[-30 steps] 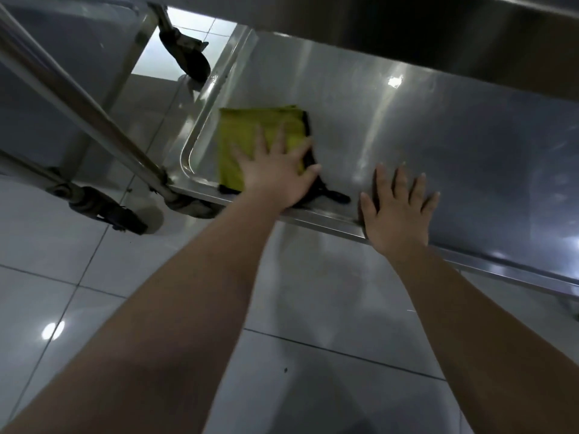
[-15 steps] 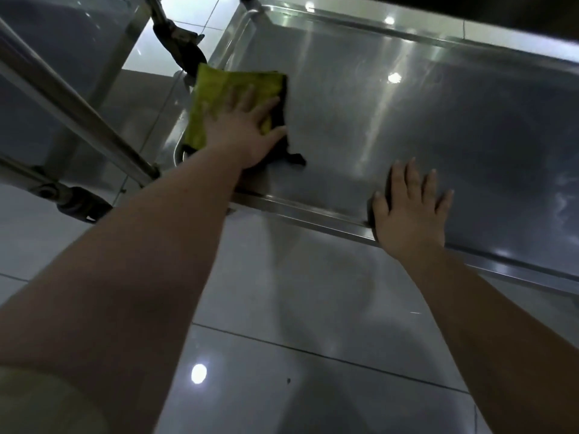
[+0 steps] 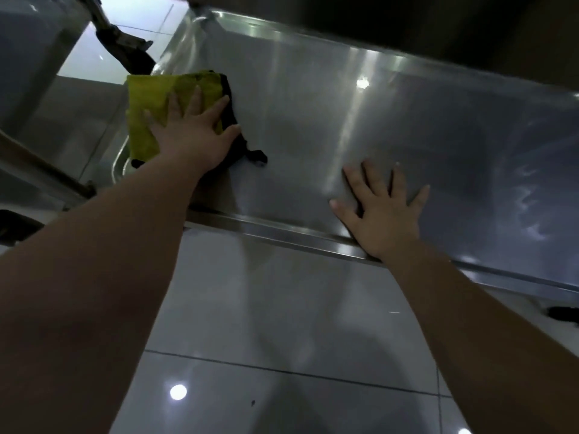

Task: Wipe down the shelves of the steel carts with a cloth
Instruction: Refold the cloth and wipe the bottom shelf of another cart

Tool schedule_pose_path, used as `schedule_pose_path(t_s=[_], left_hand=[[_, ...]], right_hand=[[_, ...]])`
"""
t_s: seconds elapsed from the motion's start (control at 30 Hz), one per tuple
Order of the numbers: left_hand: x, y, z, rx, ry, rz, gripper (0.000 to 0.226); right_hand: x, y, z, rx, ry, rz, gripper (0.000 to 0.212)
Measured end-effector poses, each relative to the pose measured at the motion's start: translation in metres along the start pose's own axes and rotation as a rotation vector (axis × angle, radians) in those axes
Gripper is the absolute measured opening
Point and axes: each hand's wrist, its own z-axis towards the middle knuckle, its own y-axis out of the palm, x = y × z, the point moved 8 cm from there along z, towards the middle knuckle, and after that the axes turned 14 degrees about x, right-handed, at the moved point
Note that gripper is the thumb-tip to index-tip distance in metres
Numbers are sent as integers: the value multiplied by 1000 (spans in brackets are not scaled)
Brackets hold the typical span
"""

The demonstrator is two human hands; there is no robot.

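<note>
1. Yellow-green cloth (image 3: 156,114), dark along its right edge, lies flat under the fingers (image 3: 194,101) of the left hand (image 3: 191,136); they are spread apart and pressed down on it, not curled round it.
2. The cloth sits at the left end of the lower shelf (image 3: 313,126), close to the rounded near-left corner, with a dark tail poking out to the right of the palm.
3. The right hand (image 3: 385,211) rests flat on bare steel near the front rim (image 3: 282,228), fingers splayed, holding nothing; it looks to be bracing the body.
4. The two hands are well apart, with clean-looking, reflective steel between them.
5. Further out: a caster (image 3: 125,48) shows beyond the shelf's left end, a tube of a neighbouring cart (image 3: 37,170) crosses at left, and the glossy tiled floor (image 3: 282,355) lies below. An upper shelf overhangs the far edge in shadow.
6. Step in hand, by my reading: wiping the left portion of this lower shelf, palm-driven.
7. The next move likely calls for steady downward pressure while sliding the cloth rightward across the unwiped span, with the right hand lifting clear once the cloth nears it.
8. The far edge under the overhang is dim; whether it is wiped I cannot tell.
</note>
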Motion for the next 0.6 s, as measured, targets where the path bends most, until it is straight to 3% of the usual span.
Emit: schedule_pose_path(t_s=[0.07,0.23,0.33,0.47,0.6], left_hand=[[44,7,8,-30,33,11,64],[201,20,-9,-110,379,-32,59],[239,23,-30,-122,523,-63,55],[182,18,-13,-95,460,-99,61],[51,5,6,-25,152,-69,65]], right_hand=[[0,0,-1,4,-10,-3,72],[6,2,3,7,17,0,81],[13,2,3,27,78,34,94],[13,-1,4,52,61,84,93],[14,0,5,80,54,108,92]])
